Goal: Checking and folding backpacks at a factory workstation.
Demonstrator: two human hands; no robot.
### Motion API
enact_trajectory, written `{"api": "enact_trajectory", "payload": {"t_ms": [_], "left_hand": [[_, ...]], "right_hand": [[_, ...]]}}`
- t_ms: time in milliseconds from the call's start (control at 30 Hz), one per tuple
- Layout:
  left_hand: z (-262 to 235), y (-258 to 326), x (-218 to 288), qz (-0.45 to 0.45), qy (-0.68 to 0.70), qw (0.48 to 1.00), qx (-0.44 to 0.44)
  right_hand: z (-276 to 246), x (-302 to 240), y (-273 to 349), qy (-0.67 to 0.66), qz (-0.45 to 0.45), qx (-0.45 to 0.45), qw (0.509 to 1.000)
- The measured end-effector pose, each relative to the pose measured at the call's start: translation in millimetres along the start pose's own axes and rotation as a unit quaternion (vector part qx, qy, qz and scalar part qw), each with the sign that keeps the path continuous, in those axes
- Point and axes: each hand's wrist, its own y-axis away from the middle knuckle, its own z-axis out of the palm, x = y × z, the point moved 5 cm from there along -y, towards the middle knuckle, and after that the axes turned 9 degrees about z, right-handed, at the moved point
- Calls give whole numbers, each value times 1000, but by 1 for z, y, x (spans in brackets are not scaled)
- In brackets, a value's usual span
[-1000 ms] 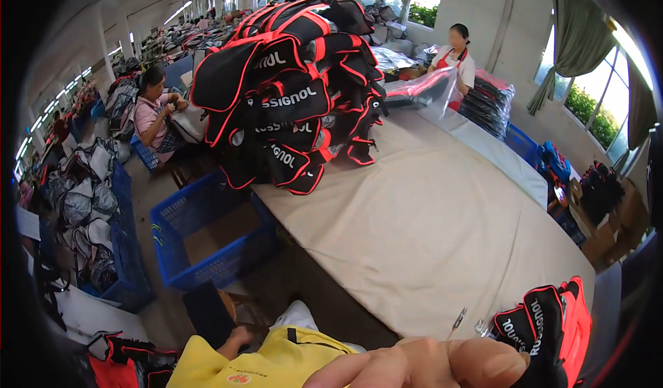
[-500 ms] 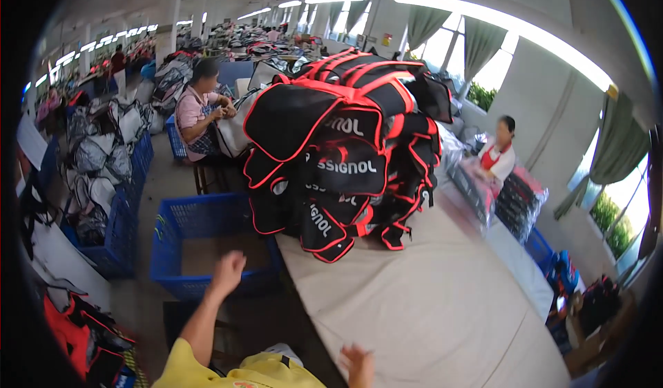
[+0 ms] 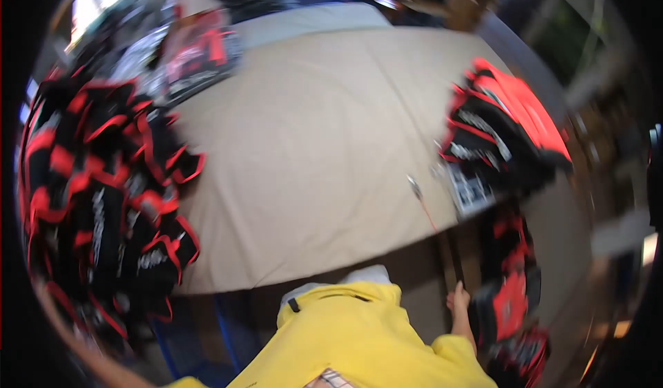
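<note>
Bag heap [image 3: 97,215] left, bag stack [image 3: 518,115] right on table [image 3: 304,146]; right fingers [image 3: 456,294] curled, left fingers hidden; holds unclear.

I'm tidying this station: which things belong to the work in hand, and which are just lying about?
Likely in the work:
pile of black-and-red bags by the blurred left hand, contact unclear
similar bag stack, right side of the table
red-and-black bundle beside the right hand

Perhaps just lying about:
small metal tool
clear-wrapped bag
blue crate
</note>
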Motion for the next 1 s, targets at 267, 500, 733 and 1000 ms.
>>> {"api": "enact_trajectory", "payload": {"t_ms": [267, 500, 733, 1000], "left_hand": [[42, 20, 594, 246, 160, 953, -72], [4, 123, 881, 351, 168, 914, -117], [-4, 148, 969, 398, 136, 897, -135], [-16, 111, 876, 401, 86, 903, -131]], "right_hand": [[58, -5, -20, 235, -83, -4, 969], [127, -222, 54, 263, -427, -87, 860], [216, -308, 6, 269, -623, -33, 734], [114, -294, -95, 302, -579, -18, 757]]}}
